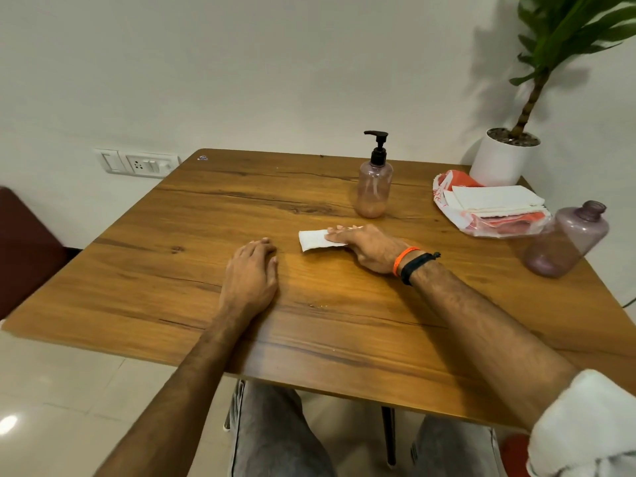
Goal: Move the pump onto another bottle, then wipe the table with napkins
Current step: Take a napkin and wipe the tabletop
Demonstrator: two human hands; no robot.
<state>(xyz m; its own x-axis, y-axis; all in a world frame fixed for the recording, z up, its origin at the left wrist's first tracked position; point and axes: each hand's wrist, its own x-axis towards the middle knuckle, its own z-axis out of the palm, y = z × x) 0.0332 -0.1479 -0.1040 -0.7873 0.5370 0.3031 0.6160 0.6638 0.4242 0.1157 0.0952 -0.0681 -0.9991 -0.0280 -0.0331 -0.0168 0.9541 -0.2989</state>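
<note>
A pinkish clear bottle (374, 189) with a black pump (378, 146) stands upright at the back middle of the wooden table (172, 270). A purple bottle (568, 241) without a cap stands at the right edge. My right hand (364, 246) presses a folded white napkin (315, 239) flat on the table in front of the pump bottle. My left hand (251, 277) rests palm down on the table, holding nothing, left of the napkin.
A stack of white napkins (495, 199) lies on an orange and clear plastic packet (481, 222) at the back right. A white plant pot (500, 160) stands behind it. A wall socket (137, 163) is at the left, and a dark red seat (24, 249) lies beside the table.
</note>
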